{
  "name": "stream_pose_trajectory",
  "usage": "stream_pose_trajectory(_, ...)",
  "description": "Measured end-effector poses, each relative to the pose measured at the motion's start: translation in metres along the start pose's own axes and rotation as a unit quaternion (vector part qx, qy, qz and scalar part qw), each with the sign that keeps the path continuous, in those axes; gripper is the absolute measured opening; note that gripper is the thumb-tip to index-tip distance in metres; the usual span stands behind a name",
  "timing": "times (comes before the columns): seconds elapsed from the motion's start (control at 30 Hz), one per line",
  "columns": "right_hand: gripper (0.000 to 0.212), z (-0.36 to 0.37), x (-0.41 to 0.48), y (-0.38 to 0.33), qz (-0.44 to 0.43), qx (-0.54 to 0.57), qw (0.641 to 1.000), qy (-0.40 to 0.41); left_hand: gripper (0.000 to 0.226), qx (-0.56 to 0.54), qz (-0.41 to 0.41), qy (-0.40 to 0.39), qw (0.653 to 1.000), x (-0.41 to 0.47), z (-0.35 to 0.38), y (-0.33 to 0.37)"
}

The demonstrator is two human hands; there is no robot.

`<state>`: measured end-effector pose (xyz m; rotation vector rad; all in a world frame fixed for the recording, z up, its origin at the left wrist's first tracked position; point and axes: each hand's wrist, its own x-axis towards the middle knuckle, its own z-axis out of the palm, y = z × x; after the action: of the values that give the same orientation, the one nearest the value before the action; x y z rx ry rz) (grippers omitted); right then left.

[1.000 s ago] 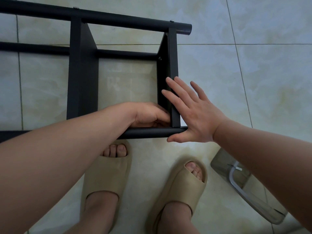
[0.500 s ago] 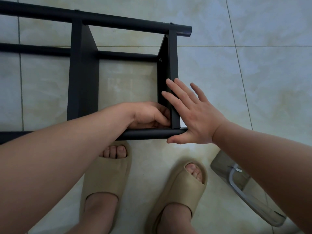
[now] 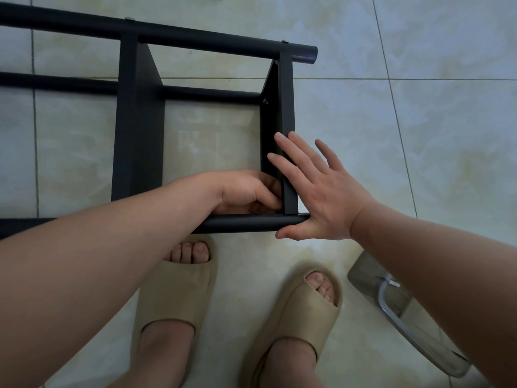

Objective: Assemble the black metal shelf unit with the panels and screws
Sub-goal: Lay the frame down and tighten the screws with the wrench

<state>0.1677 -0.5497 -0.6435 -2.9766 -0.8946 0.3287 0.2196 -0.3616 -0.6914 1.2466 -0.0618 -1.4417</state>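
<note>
The right hand (image 3: pixel 321 197) reaches in from the near right with its fingers straight and spread. Its fingertips lie flat on the outer edge of the right end panel (image 3: pixel 286 107), and its thumb sits just beside the open end of the near tube (image 3: pixel 246 223). It grips nothing.

The left hand (image 3: pixel 246 191) comes in over the near tube and is tucked into the inner corner where the end panel meets that tube. Its fingers are curled with the thumb drawn in against them. Whether they pinch anything cannot be told, since the hand itself hides the corner.

The black metal shelf unit (image 3: pixel 84 26) lies on its side on the pale tiled floor (image 3: pixel 419 135), running off the left edge. A second, wider panel (image 3: pixel 137 130) stands left of the hands, between the near tube and the far tube (image 3: pixel 209 42). A screw head (image 3: pixel 265 101) shows on the inner face of the end panel, towards its far end.

Two feet in beige slide sandals, the left one (image 3: pixel 173 292) and the right one (image 3: pixel 305 312), stand on the floor just near of the shelf. At the near right lies a translucent grey object (image 3: pixel 363 273) with a bent metal bar (image 3: pixel 383 298), partly covered by the right forearm.
</note>
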Motion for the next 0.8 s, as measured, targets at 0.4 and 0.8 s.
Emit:
stream_pose_trajectory(0.4,0.118,0.0004,0.0000,-0.0001,-0.001,0.001,1.000,0.004,0.015,0.033,0.010,0.033,0.999,0.0018,0.0043,0.0013)
stream_pose_trajectory(0.8,0.117,-0.0011,-0.0004,-0.0007,0.001,0.008,1.000,-0.001,0.017,0.034,0.001,0.031,0.999,0.0025,0.0030,-0.0003)
